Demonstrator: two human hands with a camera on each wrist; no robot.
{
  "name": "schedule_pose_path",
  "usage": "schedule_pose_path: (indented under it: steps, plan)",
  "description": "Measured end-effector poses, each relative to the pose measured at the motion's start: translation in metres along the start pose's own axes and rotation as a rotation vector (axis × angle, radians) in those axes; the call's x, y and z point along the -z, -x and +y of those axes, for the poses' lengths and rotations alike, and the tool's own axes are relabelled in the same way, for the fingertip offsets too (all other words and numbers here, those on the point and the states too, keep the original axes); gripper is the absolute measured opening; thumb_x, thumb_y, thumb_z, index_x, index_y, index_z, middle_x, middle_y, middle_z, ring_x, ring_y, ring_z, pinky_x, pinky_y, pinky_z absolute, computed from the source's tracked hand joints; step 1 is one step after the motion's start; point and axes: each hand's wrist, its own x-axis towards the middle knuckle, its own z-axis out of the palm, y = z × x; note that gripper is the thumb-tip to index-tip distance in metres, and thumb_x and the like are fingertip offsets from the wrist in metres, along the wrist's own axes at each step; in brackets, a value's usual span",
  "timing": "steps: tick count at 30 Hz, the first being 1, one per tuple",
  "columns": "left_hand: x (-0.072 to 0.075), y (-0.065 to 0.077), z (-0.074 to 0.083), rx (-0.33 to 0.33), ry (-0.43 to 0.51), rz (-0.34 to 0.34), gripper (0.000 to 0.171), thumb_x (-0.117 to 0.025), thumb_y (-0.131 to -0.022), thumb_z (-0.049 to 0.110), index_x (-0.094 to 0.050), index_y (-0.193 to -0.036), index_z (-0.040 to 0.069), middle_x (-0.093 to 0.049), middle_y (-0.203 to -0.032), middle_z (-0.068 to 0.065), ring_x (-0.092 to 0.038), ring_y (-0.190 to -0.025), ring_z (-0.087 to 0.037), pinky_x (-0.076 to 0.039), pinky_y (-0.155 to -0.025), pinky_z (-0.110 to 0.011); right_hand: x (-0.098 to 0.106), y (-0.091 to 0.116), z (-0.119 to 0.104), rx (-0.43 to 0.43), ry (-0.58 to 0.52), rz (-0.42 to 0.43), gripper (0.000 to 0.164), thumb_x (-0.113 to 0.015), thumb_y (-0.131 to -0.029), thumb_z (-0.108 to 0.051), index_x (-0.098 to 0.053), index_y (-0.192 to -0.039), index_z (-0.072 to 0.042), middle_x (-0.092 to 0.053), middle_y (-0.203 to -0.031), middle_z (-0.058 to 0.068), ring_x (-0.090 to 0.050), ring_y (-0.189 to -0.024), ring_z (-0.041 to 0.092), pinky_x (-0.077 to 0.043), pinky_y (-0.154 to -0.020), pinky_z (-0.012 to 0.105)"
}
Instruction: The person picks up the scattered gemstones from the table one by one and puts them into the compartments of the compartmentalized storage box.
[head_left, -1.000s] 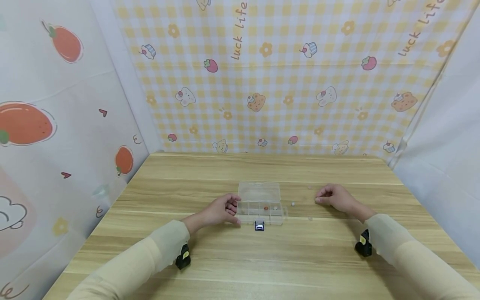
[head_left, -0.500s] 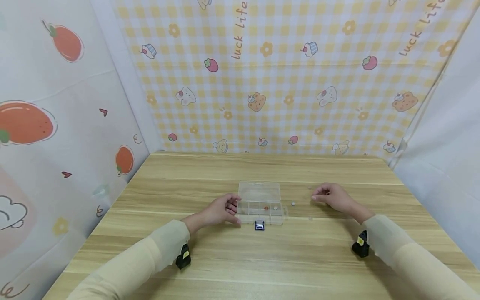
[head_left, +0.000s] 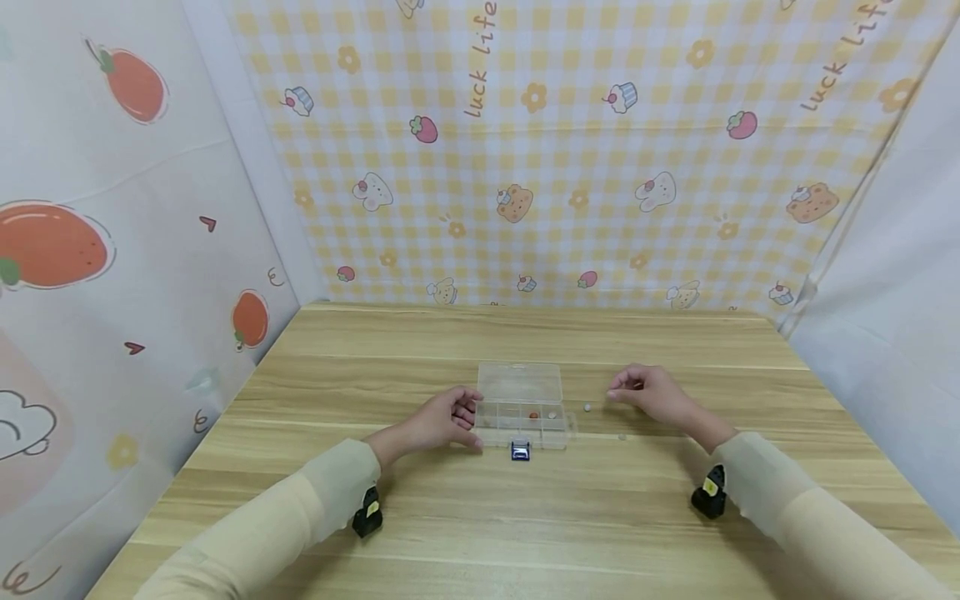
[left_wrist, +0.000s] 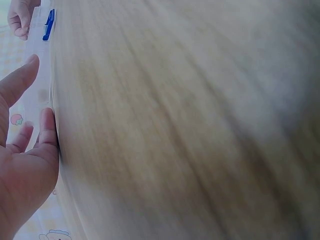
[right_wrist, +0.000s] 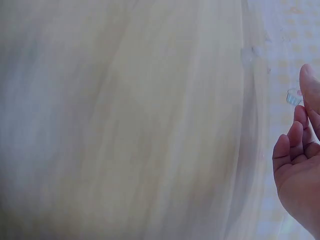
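A clear plastic compartment box [head_left: 486,438] lies with its lid [head_left: 519,382] tipped back, away from me. At its left end is my left hand [head_left: 441,423], thumb by the near corner and forefinger by the far one. My left thumb [left_wrist: 21,82] stands out straight in the left wrist view. My right hand [head_left: 660,395] is over the table right of the box, thumb and forefinger tips close together; whether something tiny is between them cannot be seen. Inside the box are a small orange piece [head_left: 534,415] and a small white piece [head_left: 552,415]. A white bead-like piece [head_left: 587,407] lies between box and right hand.
Another tiny pale piece [head_left: 622,437] rests on the wooden table [head_left: 480,517], nearer me than the right hand. A dark blue clasp [head_left: 521,451] sits at the box's front. Beyond the table's far edge hangs a checked cloth [head_left: 450,167].
My right hand has moved left toward the box, and it now hides a tiny piece on the table that showed before. The left hand and the box stay put.
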Motion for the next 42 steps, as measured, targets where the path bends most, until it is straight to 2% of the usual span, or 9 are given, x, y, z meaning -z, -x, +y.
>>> schedule_pose_path:
  steps: [8,14,22,25,32,37,42]
  plan:
    - [-0.001,0.0,0.002,-0.007,-0.021,-0.004,0.072,-0.086,-0.07,0.001,-0.049,-0.132,-0.001,-0.054,-0.111,-0.01,-0.054,-0.094,-0.02,-0.05,-0.083,-0.032,-0.01,-0.002,-0.013,0.016,-0.073,-0.016,0.014,-0.074,-0.087,-0.017,-0.068,-0.091,-0.005,-0.059,-0.085,0.006,-0.051,-0.076,0.02,-0.044,-0.062,0.027]
    - [0.0,0.001,0.002,-0.001,-0.018,-0.006,0.072,-0.086,-0.07,0.002,-0.049,-0.132,-0.001,-0.054,-0.112,-0.01,-0.054,-0.094,-0.02,-0.049,-0.083,-0.032,-0.018,-0.003,-0.027,0.021,-0.101,-0.036,0.012,-0.073,-0.088,-0.013,-0.068,-0.094,-0.002,-0.06,-0.089,0.005,-0.051,-0.077,0.018,-0.044,-0.064,0.026]
    - [-0.001,0.001,0.002,0.0,-0.007,-0.001,0.072,-0.086,-0.07,0.001,-0.05,-0.132,-0.001,-0.053,-0.112,-0.011,-0.054,-0.094,-0.021,-0.049,-0.083,-0.032,-0.025,0.005,-0.076,0.052,-0.109,-0.066,0.008,-0.07,-0.088,-0.003,-0.067,-0.092,0.004,-0.06,-0.086,0.007,-0.051,-0.075,0.02,-0.045,-0.063,0.025]
    - [-0.001,0.001,0.002,-0.002,-0.005,0.0,0.072,-0.086,-0.07,0.001,-0.05,-0.131,-0.001,-0.053,-0.112,-0.011,-0.054,-0.094,-0.021,-0.049,-0.083,-0.032,-0.03,0.003,-0.083,0.058,-0.112,-0.067,0.007,-0.07,-0.088,-0.003,-0.067,-0.092,0.003,-0.06,-0.086,0.007,-0.051,-0.075,0.02,-0.045,-0.062,0.026]
    - [0.0,0.001,0.0,-0.002,-0.002,-0.004,0.072,-0.086,-0.07,0.002,-0.05,-0.131,-0.001,-0.053,-0.111,-0.011,-0.054,-0.093,-0.021,-0.049,-0.082,-0.032,-0.052,-0.019,-0.061,0.082,-0.135,-0.083,0.009,-0.074,-0.086,-0.009,-0.069,-0.091,-0.003,-0.06,-0.088,0.004,-0.049,-0.074,0.019,-0.042,-0.059,0.023]
    - [0.0,-0.001,-0.002,-0.005,-0.002,-0.005,0.072,-0.087,-0.07,0.002,-0.05,-0.131,-0.001,-0.053,-0.111,-0.011,-0.054,-0.093,-0.021,-0.049,-0.082,-0.032,-0.061,-0.024,-0.068,0.112,-0.187,-0.11,0.009,-0.074,-0.086,-0.011,-0.069,-0.091,-0.004,-0.062,-0.092,0.004,-0.049,-0.076,0.019,-0.042,-0.063,0.024]
    - [0.0,0.0,-0.002,-0.01,-0.007,-0.006,0.072,-0.087,-0.07,0.003,-0.05,-0.131,0.0,-0.053,-0.111,-0.011,-0.054,-0.093,-0.021,-0.049,-0.083,-0.032,-0.069,-0.027,-0.075,0.135,-0.222,-0.137,0.01,-0.075,-0.086,-0.014,-0.069,-0.089,-0.006,-0.062,-0.09,0.003,-0.048,-0.074,0.018,-0.041,-0.062,0.024]
